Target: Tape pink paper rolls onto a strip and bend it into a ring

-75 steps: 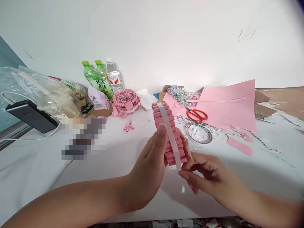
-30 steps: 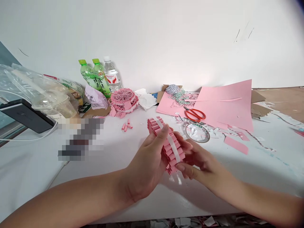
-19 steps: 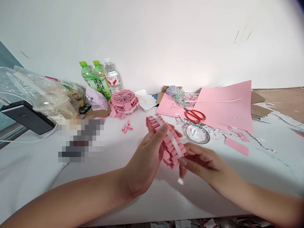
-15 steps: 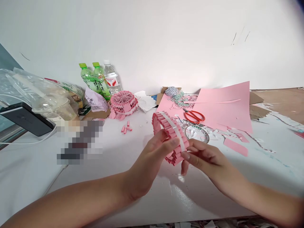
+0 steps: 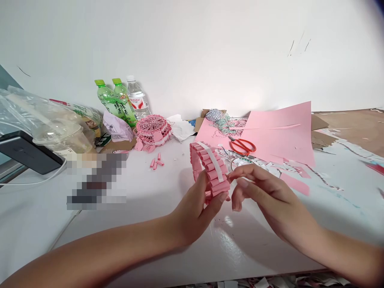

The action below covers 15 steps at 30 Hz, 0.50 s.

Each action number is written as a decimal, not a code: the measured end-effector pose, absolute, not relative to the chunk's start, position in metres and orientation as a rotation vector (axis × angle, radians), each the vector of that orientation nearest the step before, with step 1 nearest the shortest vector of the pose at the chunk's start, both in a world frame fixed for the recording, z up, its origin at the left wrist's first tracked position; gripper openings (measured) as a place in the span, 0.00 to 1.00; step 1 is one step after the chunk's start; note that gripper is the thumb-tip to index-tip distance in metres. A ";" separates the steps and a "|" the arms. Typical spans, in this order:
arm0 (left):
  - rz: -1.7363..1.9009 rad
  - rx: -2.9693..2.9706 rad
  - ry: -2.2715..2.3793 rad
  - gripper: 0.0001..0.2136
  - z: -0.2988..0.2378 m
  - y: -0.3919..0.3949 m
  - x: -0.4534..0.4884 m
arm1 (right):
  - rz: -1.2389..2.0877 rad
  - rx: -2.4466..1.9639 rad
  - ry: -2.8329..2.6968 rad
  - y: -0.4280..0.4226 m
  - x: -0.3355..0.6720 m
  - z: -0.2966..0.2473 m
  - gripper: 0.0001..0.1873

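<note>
Bottle label (image 5: pixel 121 106) — Chinese, behind paper ring (image 5: pixel 210 170)

Bare forearms (image 5: pixel 99 250); short fingernails (image 5: pixel 223 197)

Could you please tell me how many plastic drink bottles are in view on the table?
3: a green-capped bottle, a second to its right, and a clear water bottle beside that, all by the wall. More could hide behind the plastic bag.

The ruffled paper band (image 5: pixel 200 157) is pink, crossed by a white strip (image 5: pixel 212 162).
</note>
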<state>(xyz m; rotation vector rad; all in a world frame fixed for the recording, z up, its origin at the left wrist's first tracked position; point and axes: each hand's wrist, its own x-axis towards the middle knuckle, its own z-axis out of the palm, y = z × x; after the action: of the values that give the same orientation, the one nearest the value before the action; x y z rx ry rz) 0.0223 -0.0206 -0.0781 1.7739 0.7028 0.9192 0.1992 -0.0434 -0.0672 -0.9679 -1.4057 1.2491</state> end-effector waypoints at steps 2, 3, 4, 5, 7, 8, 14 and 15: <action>0.939 1.788 0.702 0.07 -0.083 -0.019 0.024 | 1.270 -0.998 -1.434 -0.043 0.199 -0.067 0.08; 0.931 1.801 0.670 0.06 -0.085 -0.019 0.025 | 1.296 -1.003 -1.442 -0.043 0.199 -0.067 0.07; 0.918 1.811 0.627 0.06 -0.086 -0.018 0.026 | 1.322 -0.996 -1.437 -0.043 0.199 -0.067 0.06; 0.905 1.823 0.586 0.06 -0.087 -0.016 0.027 | 1.347 -0.984 -1.424 -0.043 0.198 -0.067 0.05; 0.878 1.878 0.548 0.05 -0.088 -0.014 0.028 | 1.386 -0.972 -1.378 -0.043 0.197 -0.068 0.03; 0.868 1.925 0.557 0.05 -0.089 -0.013 0.029 | 1.401 -0.976 -1.355 -0.043 0.197 -0.068 0.03; 0.896 2.341 0.695 0.04 -0.096 -0.008 0.029 | 1.516 -0.972 -1.168 -0.041 0.195 -0.072 0.07; 0.921 2.387 0.700 0.05 -0.098 -0.008 0.030 | 1.524 -0.964 -1.139 -0.041 0.194 -0.073 0.07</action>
<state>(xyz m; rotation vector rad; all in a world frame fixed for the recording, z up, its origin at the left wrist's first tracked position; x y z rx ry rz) 0.0297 -0.0076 -0.0982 2.3874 0.7004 0.9214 0.1944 -0.0414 -0.0728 -0.9638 -1.1391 1.5239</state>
